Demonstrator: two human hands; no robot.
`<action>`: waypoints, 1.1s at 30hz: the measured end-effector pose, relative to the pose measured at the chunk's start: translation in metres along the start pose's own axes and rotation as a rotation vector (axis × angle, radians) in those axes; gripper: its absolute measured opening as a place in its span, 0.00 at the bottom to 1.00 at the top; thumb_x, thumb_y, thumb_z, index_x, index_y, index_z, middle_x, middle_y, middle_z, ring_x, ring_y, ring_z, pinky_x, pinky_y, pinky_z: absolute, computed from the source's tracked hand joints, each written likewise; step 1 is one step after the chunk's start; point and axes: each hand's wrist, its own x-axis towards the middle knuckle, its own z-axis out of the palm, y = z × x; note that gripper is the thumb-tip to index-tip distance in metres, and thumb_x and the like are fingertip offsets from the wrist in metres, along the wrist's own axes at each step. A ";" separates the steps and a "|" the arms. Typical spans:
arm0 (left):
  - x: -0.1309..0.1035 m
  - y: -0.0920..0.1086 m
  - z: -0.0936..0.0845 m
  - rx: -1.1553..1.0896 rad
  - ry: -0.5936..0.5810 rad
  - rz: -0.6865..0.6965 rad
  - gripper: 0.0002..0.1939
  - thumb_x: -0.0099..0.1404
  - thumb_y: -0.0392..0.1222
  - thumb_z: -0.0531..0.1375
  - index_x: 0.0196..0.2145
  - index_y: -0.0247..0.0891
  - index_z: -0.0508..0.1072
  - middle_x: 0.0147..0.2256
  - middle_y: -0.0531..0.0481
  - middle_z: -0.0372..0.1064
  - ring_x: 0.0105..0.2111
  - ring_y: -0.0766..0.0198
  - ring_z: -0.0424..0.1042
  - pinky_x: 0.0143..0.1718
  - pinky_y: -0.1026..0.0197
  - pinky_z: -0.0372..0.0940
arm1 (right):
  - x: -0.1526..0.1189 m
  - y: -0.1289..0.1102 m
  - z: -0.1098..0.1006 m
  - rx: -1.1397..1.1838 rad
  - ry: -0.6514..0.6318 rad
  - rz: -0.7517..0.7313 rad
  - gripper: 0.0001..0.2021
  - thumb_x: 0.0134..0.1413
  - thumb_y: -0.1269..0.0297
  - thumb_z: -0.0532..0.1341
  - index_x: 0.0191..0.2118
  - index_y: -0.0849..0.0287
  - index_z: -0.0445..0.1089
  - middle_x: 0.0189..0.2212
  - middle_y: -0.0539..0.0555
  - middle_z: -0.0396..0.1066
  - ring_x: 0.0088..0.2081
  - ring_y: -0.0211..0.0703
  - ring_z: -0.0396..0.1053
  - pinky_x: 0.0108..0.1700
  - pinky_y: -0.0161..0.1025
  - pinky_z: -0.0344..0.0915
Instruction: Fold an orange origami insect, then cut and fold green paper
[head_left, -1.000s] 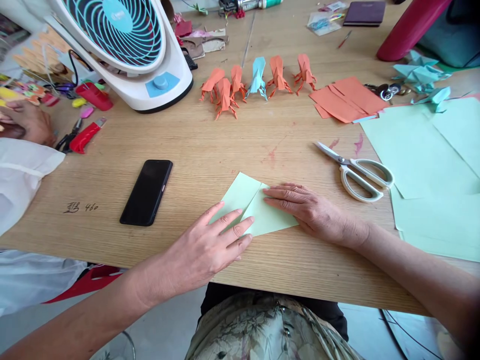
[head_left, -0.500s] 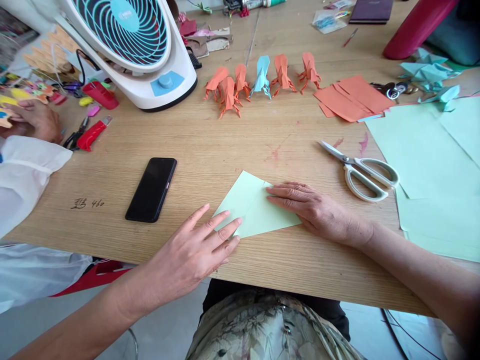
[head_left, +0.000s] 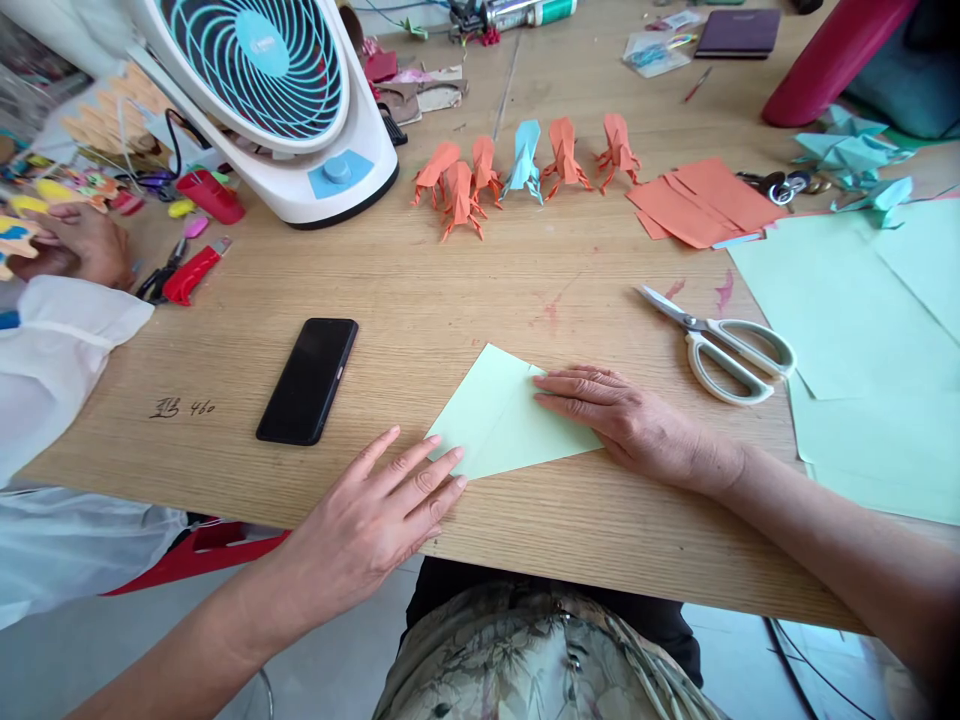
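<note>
A pale green sheet of paper [head_left: 499, 415], folded to a point at the top, lies flat on the wooden table. My left hand [head_left: 382, 510] is open with fingers spread, its fingertips at the paper's lower left edge. Lying flat over the paper's right corner is my right hand [head_left: 630, 420], fingers stretched out side by side; that corner is partly hidden under it. A pair of white-handled scissors [head_left: 720, 345] rests just beyond my right hand, blades a little apart. The black phone [head_left: 307, 380] lies left of the paper.
Several folded orange paper figures [head_left: 566, 155] and a blue one [head_left: 523, 160] stand at the back. Orange sheets [head_left: 712, 200] and large green sheets [head_left: 877, 430] lie right. A fan [head_left: 330, 180] stands back left, near another person's hand [head_left: 94, 245] and a red cutter [head_left: 196, 272].
My left hand has slid a little left, toward the edge of the green paper. My right hand stays in place on it. The view has shifted slightly.
</note>
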 end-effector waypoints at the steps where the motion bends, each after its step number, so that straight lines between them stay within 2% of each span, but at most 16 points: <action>1: 0.000 0.000 0.000 -0.015 0.005 -0.005 0.18 0.73 0.40 0.56 0.58 0.37 0.70 0.60 0.45 0.68 0.61 0.50 0.64 0.66 0.40 0.50 | 0.000 0.000 0.000 0.001 0.002 0.000 0.31 0.57 0.83 0.49 0.66 0.62 0.59 0.64 0.65 0.62 0.65 0.56 0.59 0.63 0.61 0.61; 4: 0.008 0.003 -0.004 -0.048 0.053 -0.043 0.14 0.73 0.40 0.55 0.52 0.36 0.75 0.57 0.45 0.71 0.58 0.51 0.67 0.64 0.43 0.53 | 0.001 0.000 0.001 -0.003 0.012 0.002 0.31 0.57 0.84 0.49 0.65 0.63 0.61 0.63 0.65 0.63 0.65 0.55 0.60 0.62 0.61 0.62; 7: 0.028 0.008 -0.003 -0.060 0.152 -0.081 0.12 0.72 0.34 0.53 0.43 0.34 0.77 0.53 0.44 0.75 0.55 0.54 0.70 0.62 0.48 0.56 | 0.001 0.000 0.003 -0.012 0.022 -0.004 0.29 0.57 0.84 0.49 0.64 0.66 0.63 0.63 0.67 0.64 0.64 0.56 0.60 0.62 0.61 0.62; 9: 0.045 0.014 0.004 -0.089 0.165 -0.067 0.14 0.73 0.36 0.52 0.49 0.32 0.75 0.55 0.42 0.72 0.58 0.55 0.68 0.62 0.50 0.56 | 0.001 -0.001 0.004 -0.017 0.021 0.002 0.28 0.58 0.83 0.49 0.63 0.67 0.64 0.63 0.67 0.64 0.64 0.55 0.61 0.62 0.60 0.62; 11: 0.059 0.020 0.015 -0.088 0.112 -0.050 0.22 0.74 0.44 0.52 0.60 0.29 0.66 0.64 0.38 0.62 0.64 0.50 0.59 0.63 0.48 0.55 | 0.002 -0.002 0.002 -0.021 0.015 0.017 0.28 0.58 0.83 0.49 0.63 0.67 0.64 0.62 0.67 0.64 0.64 0.55 0.61 0.62 0.59 0.63; 13: 0.068 0.025 0.028 -0.084 0.063 -0.051 0.33 0.74 0.55 0.51 0.66 0.27 0.57 0.68 0.35 0.51 0.68 0.47 0.51 0.64 0.45 0.51 | 0.003 -0.004 -0.001 -0.020 0.005 0.033 0.27 0.59 0.83 0.50 0.63 0.67 0.65 0.62 0.66 0.64 0.63 0.54 0.62 0.62 0.57 0.63; 15: 0.070 0.028 0.037 -0.089 0.028 -0.075 0.41 0.72 0.62 0.49 0.69 0.28 0.49 0.70 0.35 0.45 0.70 0.47 0.45 0.66 0.45 0.46 | 0.005 -0.008 -0.003 -0.037 -0.016 0.045 0.26 0.61 0.82 0.49 0.63 0.67 0.64 0.62 0.66 0.64 0.63 0.52 0.62 0.63 0.55 0.63; 18: 0.068 0.028 0.041 -0.101 -0.005 -0.079 0.45 0.70 0.66 0.46 0.71 0.28 0.43 0.71 0.37 0.43 0.71 0.49 0.40 0.68 0.46 0.40 | 0.006 -0.013 -0.001 -0.124 -0.052 0.062 0.22 0.68 0.74 0.49 0.64 0.68 0.62 0.64 0.65 0.62 0.65 0.53 0.59 0.65 0.58 0.59; 21: 0.066 0.027 0.039 -0.103 -0.020 -0.065 0.48 0.68 0.69 0.44 0.71 0.29 0.43 0.71 0.37 0.42 0.71 0.48 0.38 0.68 0.46 0.38 | 0.006 -0.016 0.006 -0.209 -0.070 0.097 0.24 0.70 0.63 0.52 0.67 0.64 0.57 0.68 0.62 0.56 0.69 0.55 0.52 0.68 0.62 0.49; 23: 0.066 0.026 0.039 -0.100 -0.034 -0.063 0.48 0.67 0.70 0.43 0.71 0.31 0.45 0.71 0.36 0.42 0.71 0.47 0.38 0.67 0.45 0.39 | 0.004 -0.016 0.010 -0.236 -0.081 0.115 0.28 0.70 0.57 0.52 0.70 0.62 0.52 0.69 0.61 0.52 0.70 0.54 0.48 0.70 0.61 0.43; 26: 0.067 0.026 0.040 -0.105 -0.049 -0.067 0.46 0.67 0.70 0.44 0.71 0.36 0.45 0.71 0.35 0.40 0.71 0.46 0.39 0.66 0.42 0.42 | -0.001 -0.013 0.010 -0.271 -0.111 0.150 0.33 0.70 0.51 0.51 0.72 0.63 0.45 0.71 0.61 0.47 0.71 0.54 0.45 0.71 0.59 0.42; 29: 0.067 0.025 0.043 -0.133 -0.044 -0.058 0.46 0.66 0.70 0.44 0.72 0.40 0.44 0.71 0.35 0.38 0.71 0.43 0.39 0.65 0.40 0.45 | -0.010 -0.007 0.001 -0.338 -0.107 0.231 0.34 0.70 0.51 0.51 0.72 0.64 0.43 0.71 0.63 0.45 0.71 0.58 0.45 0.69 0.63 0.45; 31: 0.066 0.023 0.043 -0.157 -0.039 -0.046 0.46 0.65 0.71 0.45 0.72 0.42 0.44 0.72 0.35 0.37 0.71 0.40 0.39 0.65 0.37 0.46 | -0.016 -0.003 -0.009 -0.383 -0.053 0.287 0.32 0.70 0.55 0.51 0.72 0.64 0.44 0.71 0.64 0.47 0.71 0.61 0.45 0.68 0.65 0.47; 33: 0.066 0.017 0.042 -0.180 -0.040 -0.017 0.47 0.65 0.72 0.45 0.72 0.41 0.45 0.71 0.34 0.37 0.71 0.39 0.39 0.65 0.36 0.47 | -0.021 -0.002 -0.021 -0.381 0.012 0.317 0.30 0.70 0.58 0.52 0.71 0.65 0.46 0.69 0.66 0.51 0.69 0.61 0.49 0.66 0.63 0.52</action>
